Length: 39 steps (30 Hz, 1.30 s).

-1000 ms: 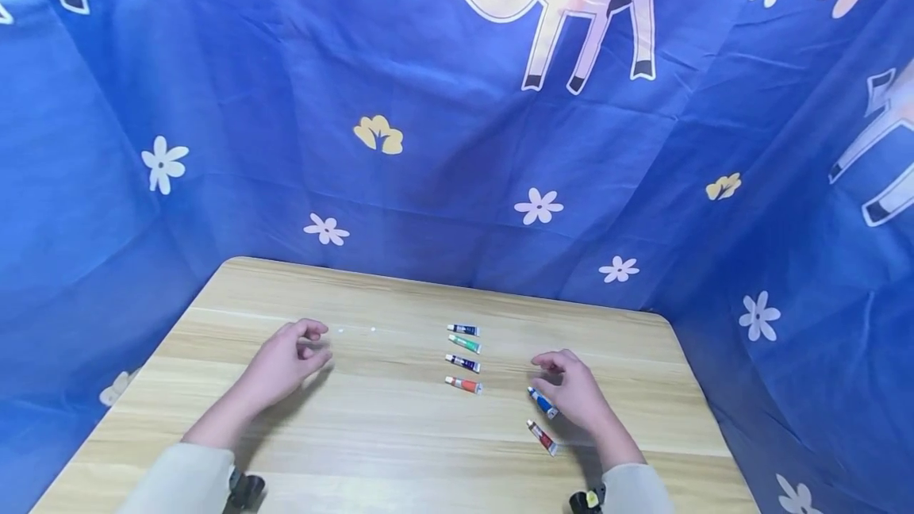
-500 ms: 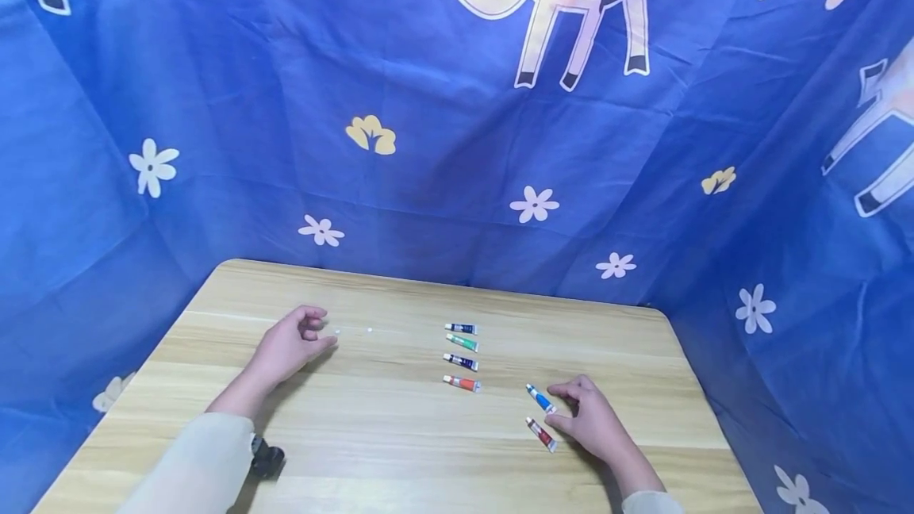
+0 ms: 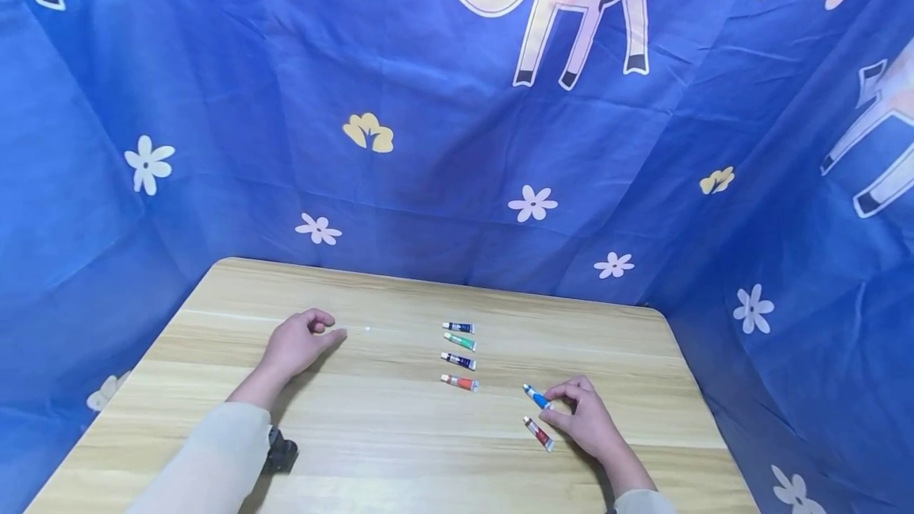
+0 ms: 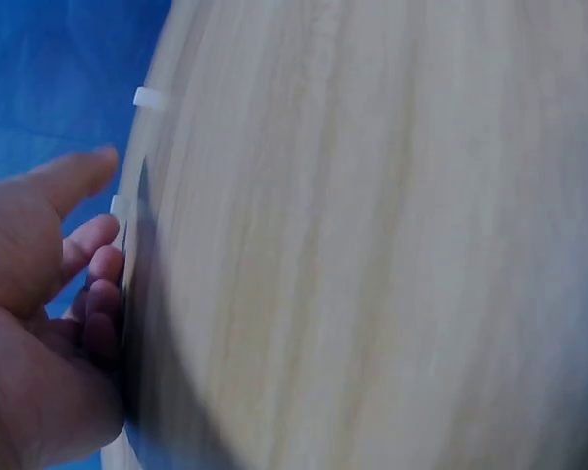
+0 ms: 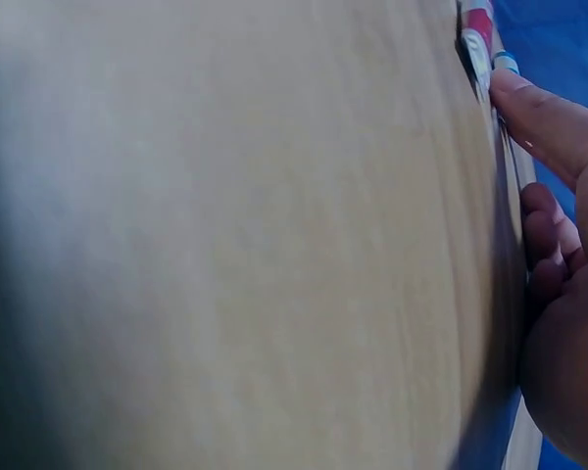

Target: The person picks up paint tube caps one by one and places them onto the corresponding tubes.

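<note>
In the head view my left hand [image 3: 296,346] hovers low over the table's left side, thumb extended and fingers loosely bent. A small white piece [image 4: 118,206] shows in the gap between thumb and fingers in the left wrist view. Another small white piece [image 3: 367,329] lies just right of that hand. My right hand [image 3: 587,421] pinches the tail end of a blue paint tube [image 3: 535,396] between thumb and forefinger. In the right wrist view the thumb hides most of this tube. Nearer me lies a red paint tube [image 3: 539,433], apart from the hand.
Mid-table, several paint tubes lie in a column: dark blue [image 3: 459,327], green [image 3: 460,341], purple [image 3: 458,361] and orange [image 3: 459,382]. Their caps point left. The wooden table [image 3: 400,450] meets a blue patterned curtain [image 3: 428,181] at its back and sides.
My right hand has come down and back from above the blue tube to its tail end. The left hand has shifted slightly right, now covering one white piece in the head view.
</note>
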### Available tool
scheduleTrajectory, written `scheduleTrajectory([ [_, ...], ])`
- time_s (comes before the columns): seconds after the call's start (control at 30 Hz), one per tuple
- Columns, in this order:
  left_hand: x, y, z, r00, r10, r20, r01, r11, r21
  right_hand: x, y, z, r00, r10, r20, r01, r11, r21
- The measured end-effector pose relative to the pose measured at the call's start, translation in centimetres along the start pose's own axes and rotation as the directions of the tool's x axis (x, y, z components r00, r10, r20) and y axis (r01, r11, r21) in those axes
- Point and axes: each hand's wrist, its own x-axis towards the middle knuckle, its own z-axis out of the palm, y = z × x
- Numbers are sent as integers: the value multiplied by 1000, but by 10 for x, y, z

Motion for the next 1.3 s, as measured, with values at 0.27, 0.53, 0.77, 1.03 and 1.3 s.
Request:
scheduleTrajectory([
  [0.27,-3,-8,1,999,44,-27,-42,997,72,-2,-3,1,1000,-3,-25,3,1000,-13],
  [0.53,-2,-12,-2,999,52,-7,-51,996,67,-2,-6,-1,998,-25,-56,25,1000,-4],
  [0.77,-3,-16,-8,999,34,26,-33,999,-4,-3,-5,3,985,-95,-143,83,993,-82],
  [1.03,-30,-13,-17,999,-2,38,7,991,-137,-2,-8,0,988,-23,-152,22,1000,-8],
  [1.3,-63,-16,-31,998,-68,16,70,969,-239,0,-18,-16,975,140,-171,-98,968,232],
])
